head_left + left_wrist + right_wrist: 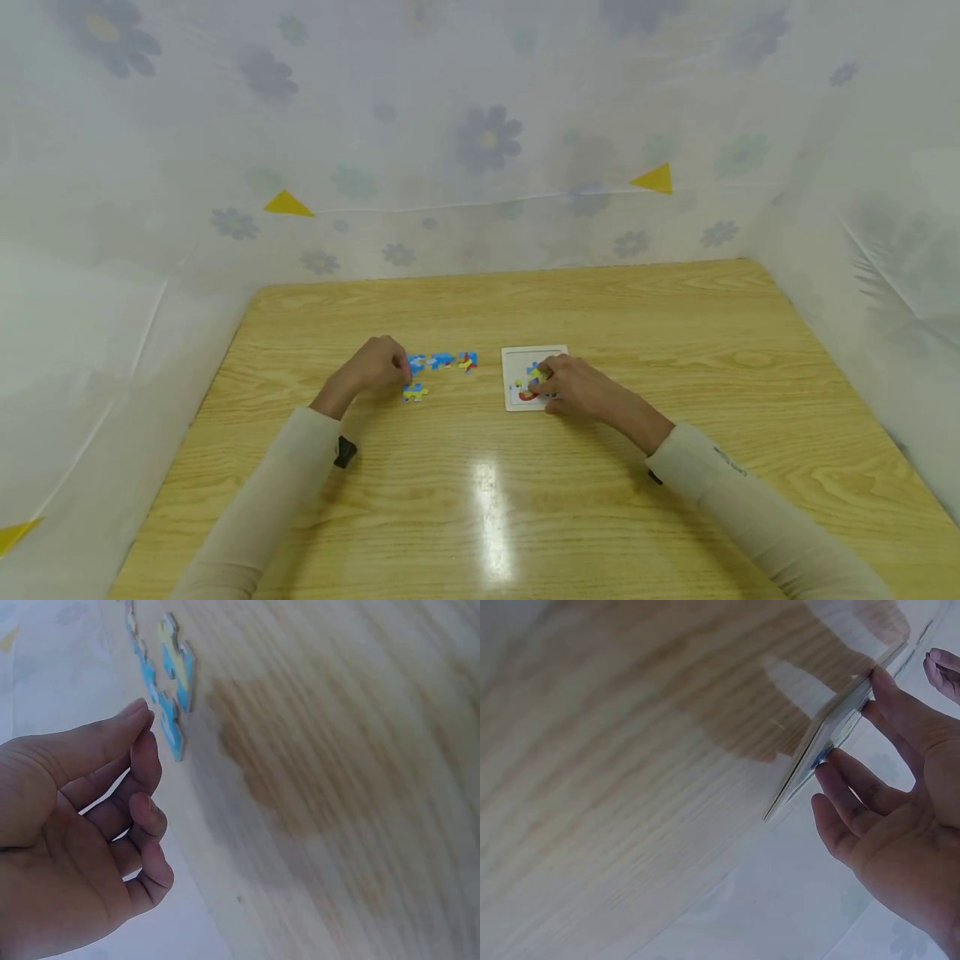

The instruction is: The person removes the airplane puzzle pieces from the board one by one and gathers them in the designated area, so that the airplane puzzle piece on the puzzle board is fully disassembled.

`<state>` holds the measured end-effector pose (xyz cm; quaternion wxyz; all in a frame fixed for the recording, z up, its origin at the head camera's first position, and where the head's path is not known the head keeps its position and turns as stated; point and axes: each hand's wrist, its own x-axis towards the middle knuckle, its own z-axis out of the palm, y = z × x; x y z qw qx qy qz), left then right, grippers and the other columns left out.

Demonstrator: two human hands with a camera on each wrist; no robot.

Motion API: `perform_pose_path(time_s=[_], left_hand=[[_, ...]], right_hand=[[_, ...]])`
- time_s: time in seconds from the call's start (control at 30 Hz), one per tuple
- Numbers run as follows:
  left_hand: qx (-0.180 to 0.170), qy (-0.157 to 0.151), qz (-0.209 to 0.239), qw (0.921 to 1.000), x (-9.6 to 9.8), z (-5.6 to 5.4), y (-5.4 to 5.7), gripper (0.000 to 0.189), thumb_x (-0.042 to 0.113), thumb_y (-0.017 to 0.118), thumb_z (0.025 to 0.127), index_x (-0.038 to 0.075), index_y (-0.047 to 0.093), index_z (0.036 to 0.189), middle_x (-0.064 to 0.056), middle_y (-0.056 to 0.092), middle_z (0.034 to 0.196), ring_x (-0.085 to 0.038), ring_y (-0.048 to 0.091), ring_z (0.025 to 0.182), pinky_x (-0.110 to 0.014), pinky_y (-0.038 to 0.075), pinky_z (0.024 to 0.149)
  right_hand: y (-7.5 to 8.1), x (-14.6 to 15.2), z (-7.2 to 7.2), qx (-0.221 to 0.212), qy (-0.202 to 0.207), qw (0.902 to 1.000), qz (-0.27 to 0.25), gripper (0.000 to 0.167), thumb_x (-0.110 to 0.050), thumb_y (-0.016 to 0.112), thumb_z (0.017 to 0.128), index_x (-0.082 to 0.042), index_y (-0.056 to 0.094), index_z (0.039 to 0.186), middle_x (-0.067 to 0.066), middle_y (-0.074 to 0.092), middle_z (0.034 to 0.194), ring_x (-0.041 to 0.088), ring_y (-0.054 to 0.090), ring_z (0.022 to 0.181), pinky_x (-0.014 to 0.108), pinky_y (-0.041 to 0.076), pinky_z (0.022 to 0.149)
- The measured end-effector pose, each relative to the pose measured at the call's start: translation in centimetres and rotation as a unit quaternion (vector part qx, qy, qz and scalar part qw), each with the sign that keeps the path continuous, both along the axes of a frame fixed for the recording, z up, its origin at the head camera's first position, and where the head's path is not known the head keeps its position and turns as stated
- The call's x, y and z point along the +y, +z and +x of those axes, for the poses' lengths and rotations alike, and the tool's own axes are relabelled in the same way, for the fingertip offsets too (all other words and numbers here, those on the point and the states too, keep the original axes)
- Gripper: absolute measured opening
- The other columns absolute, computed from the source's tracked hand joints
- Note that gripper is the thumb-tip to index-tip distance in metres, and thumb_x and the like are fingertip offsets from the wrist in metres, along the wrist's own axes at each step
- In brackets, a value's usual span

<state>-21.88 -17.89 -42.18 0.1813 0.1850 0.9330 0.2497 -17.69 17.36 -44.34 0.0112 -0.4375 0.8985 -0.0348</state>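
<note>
My left hand [378, 364] is above the left end of some blue jigsaw pieces [441, 361]. In the left wrist view its thumb and index fingertips [135, 709] meet, the other fingers loosely bent, and no piece shows between them. Just below that row lies a yellow and blue jigsaw piece [414, 392]. My right hand [581, 386] is over the pale puzzle tray [512, 403]; its fingers, nearly straight, touch the pieces there. Inside the tray a yellow and blue piece [536, 372] shows beside the fingertips, partly covered. In the right wrist view the thumb [889, 686] reaches the tray's edge.
The wood-grain table [420, 500] extends around the pieces and the tray. A white curtain with flowers [420, 225] hangs along its back and sides, with yellow triangles [654, 178] on it. Dark wrist devices [345, 452] sit at the sleeves.
</note>
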Motion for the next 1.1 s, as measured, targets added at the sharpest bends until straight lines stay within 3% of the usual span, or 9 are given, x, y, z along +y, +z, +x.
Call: perform_pose_path(time_s=[0.1, 0.3, 0.53, 0.67, 0.93, 1.1], left_hand=[[0.006, -0.003, -0.004, 1.0, 0.4, -0.1, 0.4, 0.01, 0.009, 0.067, 0.085, 0.006, 0.07, 0.076, -0.006, 0.069, 0.085, -0.021, 0.063, 0.083, -0.042, 0.052, 0.081], [0.005, -0.005, 0.003, 1.0, 1.7, -0.2, 0.9, 0.006, 0.012, 0.069, 0.086, 0.006, 0.068, 0.084, -0.007, 0.067, 0.088, -0.018, 0.061, 0.08, -0.036, 0.051, 0.076], [0.016, 0.004, 0.021, 0.9996, 3.2, -1.0, 0.3, 0.011, 0.015, 0.068, 0.087, 0.005, 0.066, 0.091, -0.007, 0.065, 0.088, -0.019, 0.057, 0.08, -0.033, 0.049, 0.073], [0.027, 0.011, 0.048, 0.9984, 4.8, -1.6, 0.0, 0.015, 0.016, 0.067, 0.087, 0.004, 0.065, 0.096, -0.008, 0.063, 0.09, -0.02, 0.056, 0.082, -0.033, 0.047, 0.074], [0.027, 0.007, 0.068, 0.9973, 8.0, -2.2, 0.0, 0.014, 0.014, 0.068, 0.087, 0.003, 0.066, 0.096, -0.008, 0.064, 0.089, -0.019, 0.057, 0.078, -0.03, 0.047, 0.071], [0.025, -0.006, 0.069, 0.9972, 9.7, -2.1, -0.6, 0.012, 0.014, 0.068, 0.086, 0.006, 0.066, 0.095, -0.006, 0.065, 0.086, -0.015, 0.056, 0.073, -0.027, 0.047, 0.069]], right_hand=[[-0.1, 0.1, 0.0, 0.021, 0.01, 0.9997, -0.003, 0.036, -0.027, 0.076, 0.078, -0.013, 0.072, 0.111, 0.018, 0.063, 0.113, 0.029, 0.061, 0.098, 0.041, 0.051, 0.081], [-0.1, 0.1, 0.2, 0.004, -0.01, 0.9998, -0.015, 0.036, -0.027, 0.075, 0.079, -0.011, 0.071, 0.111, 0.021, 0.063, 0.118, 0.033, 0.06, 0.106, 0.043, 0.051, 0.087], [-0.3, 0.1, 0.4, 0.007, -0.017, 0.9997, -0.013, 0.032, -0.027, 0.072, 0.082, -0.012, 0.072, 0.11, 0.02, 0.06, 0.118, 0.031, 0.062, 0.102, 0.038, 0.053, 0.082], [0.3, 0.6, 0.8, -0.025, -0.029, 0.9991, -0.019, 0.027, -0.025, 0.072, 0.082, -0.009, 0.074, 0.105, 0.019, 0.06, 0.115, 0.029, 0.062, 0.097, 0.036, 0.053, 0.079], [1.0, 1.2, 0.7, -0.1, -0.054, 0.992, -0.056, 0.025, -0.019, 0.072, 0.083, -0.006, 0.074, 0.104, 0.02, 0.061, 0.122, 0.034, 0.058, 0.113, 0.045, 0.049, 0.092], [1.1, 1.4, 0.6, -0.105, -0.062, 0.9905, -0.062, 0.025, -0.019, 0.071, 0.084, -0.007, 0.073, 0.105, 0.02, 0.061, 0.124, 0.036, 0.055, 0.117, 0.049, 0.045, 0.096]])
